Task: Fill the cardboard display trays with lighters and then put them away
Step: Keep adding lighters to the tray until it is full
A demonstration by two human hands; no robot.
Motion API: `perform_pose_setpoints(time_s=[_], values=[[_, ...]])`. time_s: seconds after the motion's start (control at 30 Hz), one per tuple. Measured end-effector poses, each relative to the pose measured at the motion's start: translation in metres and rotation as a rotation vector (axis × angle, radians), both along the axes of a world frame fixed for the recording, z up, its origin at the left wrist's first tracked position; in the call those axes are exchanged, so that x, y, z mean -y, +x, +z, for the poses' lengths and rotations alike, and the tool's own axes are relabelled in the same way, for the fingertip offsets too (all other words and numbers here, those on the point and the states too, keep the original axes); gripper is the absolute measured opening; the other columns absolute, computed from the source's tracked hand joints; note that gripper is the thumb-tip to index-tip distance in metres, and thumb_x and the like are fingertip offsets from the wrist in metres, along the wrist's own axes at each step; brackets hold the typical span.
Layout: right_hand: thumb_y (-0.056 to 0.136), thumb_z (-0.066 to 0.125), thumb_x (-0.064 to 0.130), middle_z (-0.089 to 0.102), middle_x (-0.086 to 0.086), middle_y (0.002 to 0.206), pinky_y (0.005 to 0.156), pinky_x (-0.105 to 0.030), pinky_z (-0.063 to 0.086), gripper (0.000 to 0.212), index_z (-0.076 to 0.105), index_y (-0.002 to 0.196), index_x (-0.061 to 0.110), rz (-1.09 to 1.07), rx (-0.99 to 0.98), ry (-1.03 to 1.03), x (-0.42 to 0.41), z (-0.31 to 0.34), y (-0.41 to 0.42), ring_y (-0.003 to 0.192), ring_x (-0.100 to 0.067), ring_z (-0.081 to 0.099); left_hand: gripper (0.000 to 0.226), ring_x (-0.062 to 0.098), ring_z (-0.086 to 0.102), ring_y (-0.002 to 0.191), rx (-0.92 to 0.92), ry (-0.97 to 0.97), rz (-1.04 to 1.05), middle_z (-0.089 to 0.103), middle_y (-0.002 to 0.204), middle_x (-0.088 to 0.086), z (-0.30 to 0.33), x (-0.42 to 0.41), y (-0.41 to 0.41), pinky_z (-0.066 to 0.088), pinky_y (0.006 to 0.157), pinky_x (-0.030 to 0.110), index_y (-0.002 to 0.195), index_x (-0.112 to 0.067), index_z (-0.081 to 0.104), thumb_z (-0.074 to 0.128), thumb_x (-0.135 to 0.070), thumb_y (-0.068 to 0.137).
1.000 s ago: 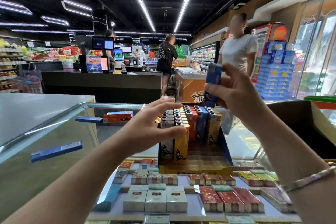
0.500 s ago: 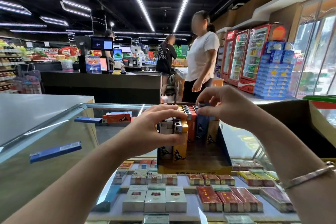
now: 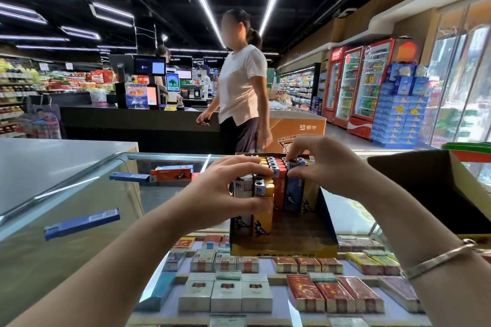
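Lighters (image 3: 276, 188) stand upright in colour rows (white, yellow, orange, blue) inside the cardboard display tray (image 3: 326, 225), which sits on the glass tabletop (image 3: 79, 194) at frame centre. Head view, the only one: rows fill the tray's back and left; its front-right floor is bare. Left hand (image 3: 228, 191) comes in from 7 o'clock and clasps the front-left cluster, thumb across the yellow lighter's face, fingers curled over the metal caps. Right hand (image 3: 326, 164) comes in from 4 o'clock, fingertips pinching the cap of a blue lighter (image 3: 292, 191) in the blue row; lighter looks seated among its neighbours. Bracelet (image 3: 438, 260) on the right wrist. Loose on the glass at 9 o'clock: one blue lighter lying flat (image 3: 82, 223); further back a second blue one (image 3: 130, 176) just beside an orange one (image 3: 172, 175). Open brown carton (image 3: 425, 188) at 3 o'clock, contents hidden. Cigarette packs (image 3: 225, 295) in rows under the glass at 6 o'clock. Person in white T-shirt (image 3: 241, 82) stands beyond the tabletop at 12 o'clock.
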State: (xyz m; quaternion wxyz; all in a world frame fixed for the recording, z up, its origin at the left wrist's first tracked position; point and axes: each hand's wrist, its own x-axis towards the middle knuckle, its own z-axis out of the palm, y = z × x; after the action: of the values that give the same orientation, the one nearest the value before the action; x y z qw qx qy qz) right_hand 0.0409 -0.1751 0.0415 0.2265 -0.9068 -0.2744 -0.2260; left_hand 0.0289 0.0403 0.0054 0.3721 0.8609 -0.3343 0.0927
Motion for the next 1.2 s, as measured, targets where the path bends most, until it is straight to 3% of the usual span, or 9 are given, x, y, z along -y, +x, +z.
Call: perform_pose_setpoints(time_s=[0.2,0.43,0.57,0.73,0.8,0.9,1.0,1.1,1.2], values=[[0.071,0.078,0.012,0.066,0.0,0.098,0.088,-0.04,0.047,0.022,0.06,0.08,0.023,0.028,-0.043,0.039,0.0,0.0,0.002,0.097,-0.016,0.058,0.048,-0.006,0.031,0.125,0.001,0.003,0.008,0.039,0.127,-0.033,0.0,0.0,-0.001,0.033,0.107,0.04,0.107,-0.062,0.05,0.067,-0.055,0.062],[0.071,0.077,0.009,0.068,-0.005,0.101,0.09,-0.048,0.047,0.03,0.056,0.071,0.03,0.057,-0.096,0.07,0.003,-0.001,0.002,0.1,-0.018,0.059,0.047,-0.01,0.031,0.123,0.018,-0.003,0.004,0.039,0.124,-0.036,0.0,0.0,-0.001,0.031,0.107,0.035,0.106,-0.062,0.051,0.067,-0.056,0.062],[0.073,0.075,0.007,0.067,-0.009,0.102,0.088,-0.046,0.049,0.024,0.058,0.077,0.025,0.045,-0.085,0.052,0.003,-0.007,0.007,0.1,-0.023,0.06,0.044,-0.004,0.032,0.125,0.019,-0.01,0.006,0.041,0.127,-0.031,0.0,0.0,-0.001,0.032,0.108,0.04,0.103,-0.062,0.053,0.067,-0.054,0.062],[0.075,0.074,0.013,0.06,0.004,0.1,0.071,-0.015,0.046,0.034,0.054,0.099,0.028,0.029,-0.136,0.053,0.007,-0.011,0.013,0.089,-0.008,0.057,0.048,-0.001,0.033,0.127,0.012,-0.009,0.011,0.042,0.131,-0.026,0.0,0.0,0.001,0.033,0.107,0.043,0.107,-0.058,0.053,0.066,-0.06,0.061],[0.076,0.073,0.016,0.055,0.005,0.104,0.073,-0.018,0.046,0.045,0.052,0.115,0.025,0.015,-0.228,0.04,0.009,-0.012,0.014,0.092,-0.009,0.055,0.051,-0.002,0.033,0.126,0.004,-0.007,0.009,0.042,0.13,-0.028,-0.001,0.0,0.001,0.034,0.106,0.041,0.109,-0.059,0.052,0.062,-0.069,0.059],[0.077,0.072,0.022,0.044,0.008,0.119,0.093,-0.028,0.041,0.058,0.045,0.128,0.022,0.004,-0.265,-0.026,0.006,-0.015,0.016,0.112,-0.013,0.043,0.051,-0.01,0.038,0.12,-0.022,-0.024,0.004,0.043,0.127,-0.031,0.001,-0.002,0.001,0.038,0.097,0.028,0.111,-0.058,0.052,0.052,-0.075,0.063],[0.078,0.071,0.03,0.036,0.01,0.129,0.104,-0.035,0.028,0.06,0.042,0.13,0.026,-0.015,-0.226,-0.062,0.001,-0.019,0.016,0.121,-0.012,0.028,0.023,-0.007,0.052,0.099,-0.061,-0.151,0.043,0.054,0.117,-0.019,0.006,-0.005,0.003,0.042,0.078,0.016,0.107,-0.05,0.055,0.052,-0.047,0.084],[0.079,0.07,0.03,0.036,0.008,0.135,0.102,-0.033,0.026,0.057,0.043,0.129,0.026,-0.017,-0.197,-0.051,0.0,-0.021,0.017,0.119,-0.01,0.026,0.037,0.008,0.053,0.06,0.035,-0.127,0.34,0.058,0.088,-0.002,0.009,-0.025,0.011,0.042,0.05,0.02,0.11,-0.033,0.056,0.049,-0.005,0.087],[0.08,0.07,0.028,0.036,0.007,0.135,0.098,-0.03,0.025,0.056,0.044,0.129,0.025,-0.011,-0.179,-0.057,0.0,-0.022,0.019,0.116,-0.009,0.026,0.044,0.022,0.058,0.08,-0.075,0.126,0.67,0.059,0.099,0.008,0.015,-0.059,0.014,0.05,0.067,0.035,0.117,-0.021,0.053,0.046,0.003,0.081]])
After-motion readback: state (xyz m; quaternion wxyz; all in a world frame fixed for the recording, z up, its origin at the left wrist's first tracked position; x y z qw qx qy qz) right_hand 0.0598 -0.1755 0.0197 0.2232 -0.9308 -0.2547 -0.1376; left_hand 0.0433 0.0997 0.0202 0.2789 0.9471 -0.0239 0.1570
